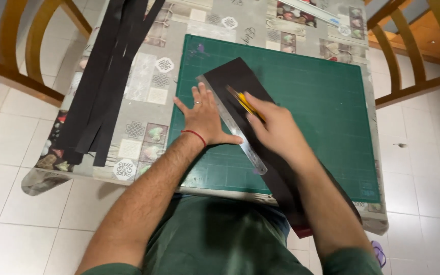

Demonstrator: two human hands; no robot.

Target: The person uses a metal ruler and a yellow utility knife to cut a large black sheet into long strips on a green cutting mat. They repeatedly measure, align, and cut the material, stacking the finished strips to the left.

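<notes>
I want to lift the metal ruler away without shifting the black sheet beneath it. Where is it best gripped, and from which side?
Probably by its near end, which juts past the left hand toward the table's front edge. The metal ruler lies flat and slanted across the black sheet on the green cutting mat; its middle is pressed under that hand, and the right hand with the yellow knife crowds its right edge. Come from the near-left, pinching across its narrow width.

A cutting mat point(327, 107) lay on the table point(179, 30), and on the mat lay a sheet of card point(235, 79) running past the mat's near edge. A ruler point(240, 137) lay along the card's left side, pressed by the left hand point(204, 119), with the right hand point(276, 127) and its knife point(243, 102) just right of the ruler. Left of the mat, a bundle of strips point(105, 76) lay on the table, and chairs point(31, 51) stood beyond both sides of the mat
</notes>
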